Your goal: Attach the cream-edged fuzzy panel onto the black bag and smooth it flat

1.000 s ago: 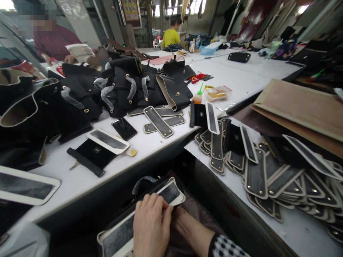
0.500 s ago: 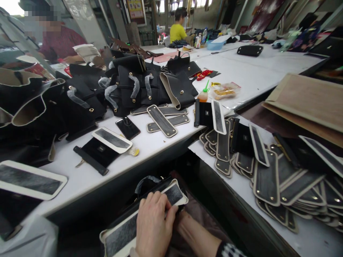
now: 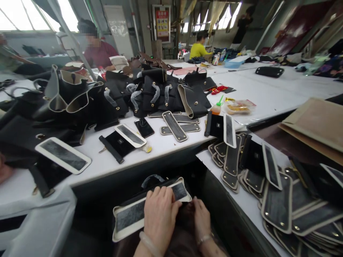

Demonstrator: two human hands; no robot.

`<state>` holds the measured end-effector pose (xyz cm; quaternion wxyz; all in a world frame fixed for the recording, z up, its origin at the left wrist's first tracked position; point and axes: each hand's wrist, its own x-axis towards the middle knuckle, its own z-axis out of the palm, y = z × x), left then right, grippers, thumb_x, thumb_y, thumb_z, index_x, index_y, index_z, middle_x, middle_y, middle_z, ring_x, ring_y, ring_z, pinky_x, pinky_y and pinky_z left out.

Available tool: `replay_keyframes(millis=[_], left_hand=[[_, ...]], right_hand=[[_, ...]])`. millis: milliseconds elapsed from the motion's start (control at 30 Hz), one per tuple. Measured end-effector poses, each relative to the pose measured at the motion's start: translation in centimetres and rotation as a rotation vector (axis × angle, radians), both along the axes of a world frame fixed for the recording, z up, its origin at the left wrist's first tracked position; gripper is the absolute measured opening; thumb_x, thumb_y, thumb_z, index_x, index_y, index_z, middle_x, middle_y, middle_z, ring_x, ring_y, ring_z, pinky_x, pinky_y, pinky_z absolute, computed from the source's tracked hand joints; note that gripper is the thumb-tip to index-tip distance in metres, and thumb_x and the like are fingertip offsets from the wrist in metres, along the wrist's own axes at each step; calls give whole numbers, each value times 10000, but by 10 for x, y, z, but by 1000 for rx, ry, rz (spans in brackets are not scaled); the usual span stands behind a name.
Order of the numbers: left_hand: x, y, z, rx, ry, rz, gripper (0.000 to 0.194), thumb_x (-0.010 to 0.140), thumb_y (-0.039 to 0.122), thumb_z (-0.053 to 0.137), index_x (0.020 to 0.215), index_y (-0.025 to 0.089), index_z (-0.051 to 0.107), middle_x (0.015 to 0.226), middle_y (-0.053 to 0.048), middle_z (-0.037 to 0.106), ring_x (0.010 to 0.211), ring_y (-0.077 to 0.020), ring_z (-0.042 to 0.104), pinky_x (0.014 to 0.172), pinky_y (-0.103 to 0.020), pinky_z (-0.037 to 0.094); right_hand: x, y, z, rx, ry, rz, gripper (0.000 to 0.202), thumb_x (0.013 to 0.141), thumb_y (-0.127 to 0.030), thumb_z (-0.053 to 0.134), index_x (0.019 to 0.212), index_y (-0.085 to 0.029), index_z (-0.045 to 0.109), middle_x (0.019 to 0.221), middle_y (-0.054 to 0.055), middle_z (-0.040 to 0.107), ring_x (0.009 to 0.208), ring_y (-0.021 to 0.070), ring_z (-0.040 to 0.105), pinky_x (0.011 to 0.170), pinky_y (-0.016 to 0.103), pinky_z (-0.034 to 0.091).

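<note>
A black leather bag (image 3: 130,216) lies tilted across my lap, its base upward, with a dark grey panel framed in cream facing me. My left hand (image 3: 160,210) lies over the middle of the base, fingers curled over it and gripping the bag. Beyond the far side shows the plastic-wrapped handle (image 3: 152,180). My right hand (image 3: 201,218) is at the base's right corner, with its fingers bent and drawn together against the black side. Dark material below the hands is hard to make out.
Black bags (image 3: 158,91) crowd the white table (image 3: 171,151). Stitched grey base panels (image 3: 277,203) are piled at right. Nearby lie a phone (image 3: 144,127), black pieces with cream-edged panels (image 3: 130,135), a green-tipped bottle (image 3: 216,109) and a cardboard box (image 3: 316,125). Several people work behind.
My right hand has come out from beneath the left and moved right to the base's corner. My left hand keeps its grip on the bag. The camera view has shifted left and up.
</note>
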<state>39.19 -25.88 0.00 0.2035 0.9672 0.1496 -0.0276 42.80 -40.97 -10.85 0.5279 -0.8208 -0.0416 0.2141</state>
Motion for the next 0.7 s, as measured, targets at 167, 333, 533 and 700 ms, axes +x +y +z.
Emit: replay_keyframes(millis=[167, 333, 533, 700], left_hand=[[-9, -3, -4, -55, -99, 39, 112, 847, 284, 634, 763, 224, 592, 805, 0, 633, 820, -236, 525, 725, -378, 280], [-14, -2, -7, -69, -145, 51, 96, 860, 211, 586, 765, 218, 595, 812, -3, 630, 829, -228, 520, 741, -375, 288], [-28, 5, -4, -90, -160, 113, 109, 870, 185, 578, 771, 220, 607, 828, 2, 629, 852, -222, 521, 759, -371, 306], [-38, 12, -5, -111, -179, 155, 118, 868, 173, 581, 758, 211, 599, 818, -5, 621, 851, -222, 515, 768, -374, 316]], right_hand=[[-33, -33, 20, -54, -652, 138, 279, 951, -290, 441, 1176, -238, 597, 1192, 101, 632, 1119, 292, 596, 946, 435, 519], [-36, -14, 30, -212, -1141, 388, 602, 891, -125, 503, 1466, -190, 336, 1302, 122, 589, 1227, 285, 530, 954, 417, 529], [-33, 9, 29, -325, -1392, 343, 537, 928, -175, 459, 1445, -63, 366, 1203, 167, 635, 1155, 317, 558, 890, 450, 518], [-40, 18, 29, -315, -1415, 375, 505, 920, -189, 475, 1398, -32, 431, 1190, 183, 627, 1145, 328, 548, 908, 448, 479]])
